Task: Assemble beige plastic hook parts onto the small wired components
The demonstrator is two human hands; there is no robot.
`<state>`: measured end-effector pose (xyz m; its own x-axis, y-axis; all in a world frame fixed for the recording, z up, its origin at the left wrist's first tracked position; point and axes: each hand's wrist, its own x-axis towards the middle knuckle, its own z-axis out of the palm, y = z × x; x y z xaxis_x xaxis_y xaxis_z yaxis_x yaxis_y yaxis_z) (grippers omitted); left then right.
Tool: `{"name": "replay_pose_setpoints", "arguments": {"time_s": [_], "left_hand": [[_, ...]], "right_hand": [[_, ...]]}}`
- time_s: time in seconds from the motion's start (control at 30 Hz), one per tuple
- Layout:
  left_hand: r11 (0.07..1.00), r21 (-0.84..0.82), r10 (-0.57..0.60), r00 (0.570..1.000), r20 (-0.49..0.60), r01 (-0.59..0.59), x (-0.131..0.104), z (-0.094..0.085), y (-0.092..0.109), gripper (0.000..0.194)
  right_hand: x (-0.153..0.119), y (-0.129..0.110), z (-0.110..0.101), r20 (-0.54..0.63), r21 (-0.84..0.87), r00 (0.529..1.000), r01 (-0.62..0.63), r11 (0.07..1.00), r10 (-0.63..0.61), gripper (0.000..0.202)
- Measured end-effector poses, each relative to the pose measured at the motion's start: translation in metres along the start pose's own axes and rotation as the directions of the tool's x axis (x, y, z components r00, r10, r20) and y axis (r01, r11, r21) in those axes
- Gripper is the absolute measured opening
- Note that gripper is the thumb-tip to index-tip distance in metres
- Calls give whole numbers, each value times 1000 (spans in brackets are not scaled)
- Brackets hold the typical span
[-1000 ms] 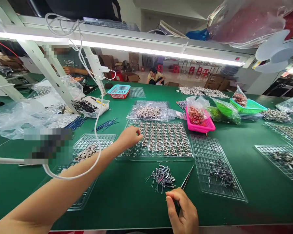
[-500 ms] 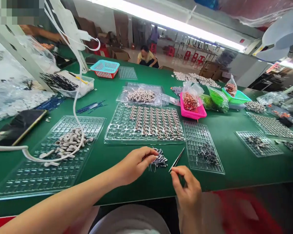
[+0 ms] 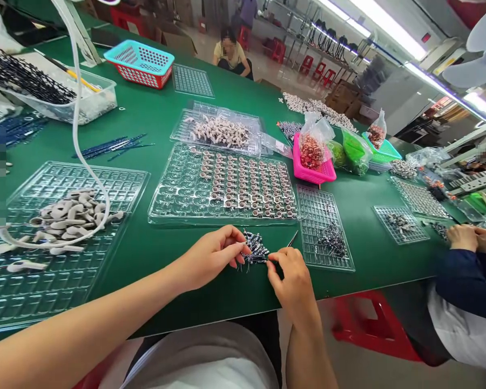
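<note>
Near the table's front edge lies a pile of small dark wired components point(image 3: 256, 247). At its left side is my left hand point(image 3: 216, 254), thumb and fingers pinched on something small that I cannot make out. My right hand point(image 3: 289, 273) is at the pile's right side, fingertips nearly together at a component's end; what it grips is too small to name. Tweezers point(image 3: 293, 239) show just beyond my right fingers. Behind the pile, a clear tray point(image 3: 178, 186) carries rows of small beige-ringed parts. A clear grid tray point(image 3: 308, 208) with more dark components is to the right.
Beige curved pieces point(image 3: 71, 219) lie on a left tray, with a white cable point(image 3: 78, 124) looping over them. A pink basket point(image 3: 315, 174), a blue basket point(image 3: 140, 54) and a heap of pale parts point(image 3: 221, 129) stand farther back. A co-worker's hands point(image 3: 467, 237) are at right.
My right hand has moved left and up to the component pile. My left hand stays at the pile's left side. The view has shifted, and a co-worker's arms now show at the right.
</note>
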<state>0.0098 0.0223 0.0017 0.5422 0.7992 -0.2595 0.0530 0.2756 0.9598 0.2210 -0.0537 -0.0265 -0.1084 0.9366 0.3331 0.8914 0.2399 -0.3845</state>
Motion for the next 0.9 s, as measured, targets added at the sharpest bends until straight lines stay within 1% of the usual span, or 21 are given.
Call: {"name": "replay_pose_setpoints", "arguments": {"time_s": [0.1, 0.17, 0.23, 0.3, 0.47, 0.57, 0.63, 0.7, 0.83, 0.9], "left_hand": [[1000, -1, -12, 1000, -13, 12, 0, 1, 1, 21], [1000, 0, -21, 1000, -19, 21, 0, 0, 1, 25], [999, 14, -33, 999, -15, 33, -1, -1, 1, 31], [998, 40, -48, 999, 1, 48, -2, -2, 3, 33], [996, 76, -42, 999, 26, 40, -3, -1, 5, 22], [995, 98, -23, 999, 28, 21, -3, 0, 5, 14], [993, 120, -9, 999, 31, 5, -3, 0, 4, 15], [987, 158, 13, 999, 36, -19, -4, -1, 4, 20], [961, 267, 53, 997, 55, -66, -8, -2, 10, 26], [945, 320, 50, 997, 65, -68, -10, -2, 12, 26]], "right_hand": [[1, 2, 2, 30, -1, 999, 16, 1000, -16, 12], [1, 2, 1, 38, 18, 999, 16, 1000, -17, 12], [1, 1, -1, 40, 46, 999, 1, 999, -3, 13], [-1, 0, -4, 34, 84, 999, -11, 996, 8, 13], [-5, -1, -8, -7, 193, 1000, -7, 981, 8, 14], [-6, -2, -7, -63, 253, 998, 21, 967, -5, 16], [-5, -3, -7, -121, 282, 993, 49, 958, -16, 17], [-4, -4, -6, -154, 298, 988, 68, 952, -22, 18], [-3, -3, -4, -161, 285, 986, 82, 955, -37, 21], [-4, -3, -3, -181, 279, 982, 95, 956, -45, 23]]}}
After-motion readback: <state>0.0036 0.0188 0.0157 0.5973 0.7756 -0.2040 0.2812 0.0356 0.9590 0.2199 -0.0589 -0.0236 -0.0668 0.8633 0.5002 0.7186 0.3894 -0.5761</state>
